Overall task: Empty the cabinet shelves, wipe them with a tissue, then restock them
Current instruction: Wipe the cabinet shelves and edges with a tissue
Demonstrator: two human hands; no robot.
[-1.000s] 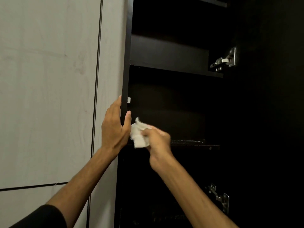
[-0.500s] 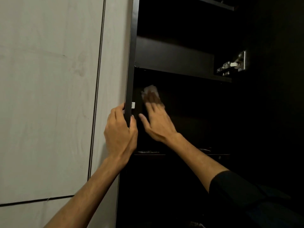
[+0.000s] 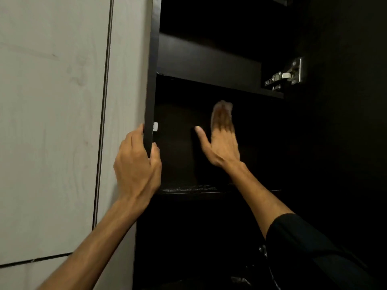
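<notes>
The dark cabinet stands open, and its middle compartment holds nothing that I can see. My left hand [image 3: 137, 164] grips the cabinet's dark front side edge [image 3: 151, 97]. My right hand [image 3: 222, 141] reaches inside, fingers flat against the back panel [image 3: 178, 143], pressing a white tissue [image 3: 223, 105] under the blurred fingertips. Only the tissue's top edge shows. Below the hand lies the lower shelf [image 3: 209, 190] with a dusty front strip. An upper shelf [image 3: 209, 80] runs above it.
Pale wood-grain panels [image 3: 52, 122] fill the left side. A metal hinge [image 3: 287, 75] sits at the upper right of the cabinet, and another hinge [image 3: 262, 250] shows low down. The cabinet's right side and bottom are in deep shadow.
My right hand went from the shelf's front edge up into the compartment, then slid right along the back panel with the tissue. The left hand closed around the cabinet edge and stayed there.
</notes>
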